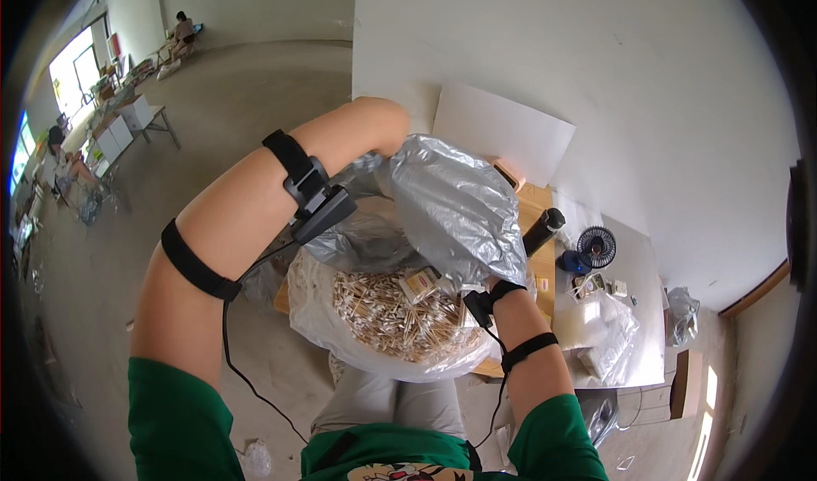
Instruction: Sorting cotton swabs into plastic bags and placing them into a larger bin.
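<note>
A crumpled silver plastic bag (455, 204) is raised in front of me, over a clear plastic bag (311, 311) full of loose cotton swabs (396, 319). My left hand (385, 122) is bent down at the bag's upper left edge, its fingers hidden behind the film. On the lower right, my right hand (500, 283) reaches up under the silver bag, which covers its fingers. Whether either hand grips the film cannot be seen. A small pale box (419, 285) lies on the swabs. Part of another white box (468, 311) shows near my right wrist.
Right of the wooden table (542, 268) stand a black cylindrical bottle (545, 230) and a small dark fan (596, 247). Clear plastic packs (608, 336) lie on the grey surface there. A white panel (502, 132) leans at the wall. Two people sit far left.
</note>
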Demonstrator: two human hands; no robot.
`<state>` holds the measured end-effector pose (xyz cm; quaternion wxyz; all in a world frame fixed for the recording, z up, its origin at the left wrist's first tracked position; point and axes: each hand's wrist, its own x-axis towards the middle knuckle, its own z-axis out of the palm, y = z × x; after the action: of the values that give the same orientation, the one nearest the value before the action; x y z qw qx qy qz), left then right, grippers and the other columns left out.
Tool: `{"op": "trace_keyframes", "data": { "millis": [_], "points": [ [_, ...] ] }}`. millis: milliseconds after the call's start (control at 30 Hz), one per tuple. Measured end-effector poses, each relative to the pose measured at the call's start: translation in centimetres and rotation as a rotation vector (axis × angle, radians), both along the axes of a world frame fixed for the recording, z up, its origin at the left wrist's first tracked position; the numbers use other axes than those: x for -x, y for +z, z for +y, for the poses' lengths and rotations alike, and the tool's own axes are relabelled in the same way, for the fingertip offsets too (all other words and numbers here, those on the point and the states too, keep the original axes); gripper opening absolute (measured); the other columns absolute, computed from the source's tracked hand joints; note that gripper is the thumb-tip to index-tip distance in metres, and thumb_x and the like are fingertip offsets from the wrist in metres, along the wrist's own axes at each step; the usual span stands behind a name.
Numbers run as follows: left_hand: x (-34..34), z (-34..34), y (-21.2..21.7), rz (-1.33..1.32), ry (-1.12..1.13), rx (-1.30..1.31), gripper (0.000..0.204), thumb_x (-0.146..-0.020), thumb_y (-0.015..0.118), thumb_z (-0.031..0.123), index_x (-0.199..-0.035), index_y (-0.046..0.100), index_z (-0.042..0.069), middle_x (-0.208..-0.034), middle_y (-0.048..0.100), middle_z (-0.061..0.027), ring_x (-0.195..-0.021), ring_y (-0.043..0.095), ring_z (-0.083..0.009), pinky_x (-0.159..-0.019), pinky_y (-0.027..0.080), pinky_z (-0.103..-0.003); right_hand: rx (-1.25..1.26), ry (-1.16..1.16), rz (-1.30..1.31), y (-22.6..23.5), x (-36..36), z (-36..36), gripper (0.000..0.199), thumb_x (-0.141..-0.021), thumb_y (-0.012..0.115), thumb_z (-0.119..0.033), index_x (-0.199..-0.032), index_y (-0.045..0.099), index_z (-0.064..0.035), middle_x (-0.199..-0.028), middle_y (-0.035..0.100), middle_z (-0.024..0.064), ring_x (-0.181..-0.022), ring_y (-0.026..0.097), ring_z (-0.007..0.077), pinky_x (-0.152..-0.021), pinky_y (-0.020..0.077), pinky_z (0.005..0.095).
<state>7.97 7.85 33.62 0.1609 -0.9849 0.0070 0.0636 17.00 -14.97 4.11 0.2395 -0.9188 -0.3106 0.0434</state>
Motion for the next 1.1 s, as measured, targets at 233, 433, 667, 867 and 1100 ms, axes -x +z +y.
{"op": "trace_keyframes", "data": {
  "millis": [233, 433, 667, 867, 1100],
  "points": [
    [-2.2, 1.0, 0.1, -0.488, -0.329, 0.461, 0.021, -0.073, 0.053, 0.005, -0.089, 0.065, 0.001, -0.088, 0.064, -0.0196, -0.086, 0.061, -0.0375, -0.075, 0.048, -0.043, -0.139, 0.071, 0.132, 4.2, -1.0, 1.4, 0.026, -0.082, 0.055, -0.024, -0.088, 0.067, -0.0023, -0.093, 0.065, 0.016, -0.088, 0.063, 0.0263, -0.077, 0.0501, 0.033],
    [-2.7, -0.9, 0.9, -0.656, -0.345, 0.75, 0.023, -0.076, 0.051, 0.002, -0.098, 0.058, -0.002, -0.092, 0.062, -0.0229, -0.09, 0.059, -0.0381, -0.079, 0.046, -0.042, -0.228, 0.102, 0.19, 0.5, -2.7, 2.0, 0.024, -0.079, 0.057, -0.021, -0.091, 0.067, -0.0024, -0.092, 0.065, 0.0138, -0.085, 0.062, 0.0245, -0.077, 0.0499, 0.0315],
    [-1.3, -1.9, 2.2, -0.594, -0.418, 0.882, 0.028, -0.071, 0.065, 0.01, -0.091, 0.055, -0.006, -0.089, 0.062, -0.0232, -0.084, 0.061, -0.0372, -0.074, 0.049, -0.041, -0.009, 0.154, -0.158, -5.9, -4.4, 1.1, 0.046, -0.068, 0.066, -0.013, -0.113, 0.06, -0.004, -0.091, 0.063, 0.0164, -0.085, 0.06, 0.036, -0.084, 0.0472, 0.0378],
    [0.3, 1.1, 2.4, -0.378, -0.28, 0.444, 0.031, -0.072, 0.063, 0.005, -0.102, 0.059, 0.001, -0.097, 0.063, -0.0197, -0.092, 0.061, -0.0337, -0.077, 0.048, -0.039, 0.014, 0.19, -0.192, -2.8, -0.8, 3.5, 0.042, -0.066, 0.063, -0.011, -0.107, 0.063, -0.0027, -0.1, 0.06, 0.0187, -0.093, 0.056, 0.0363, -0.087, 0.045, 0.0383],
    [0.4, -1.6, 3.6, -0.348, -0.216, 0.375, 0.023, -0.07, 0.057, 0.0, -0.09, 0.067, 0.004, -0.094, 0.065, -0.0161, -0.09, 0.062, -0.0345, -0.075, 0.05, -0.041, -0.111, 0.332, -0.106, 1.5, 1.1, 9.4, 0.033, -0.064, 0.063, -0.013, -0.095, 0.068, -0.0016, -0.113, 0.056, 0.0154, -0.107, 0.051, 0.0323, -0.092, 0.0428, 0.0397]
  ]
}}
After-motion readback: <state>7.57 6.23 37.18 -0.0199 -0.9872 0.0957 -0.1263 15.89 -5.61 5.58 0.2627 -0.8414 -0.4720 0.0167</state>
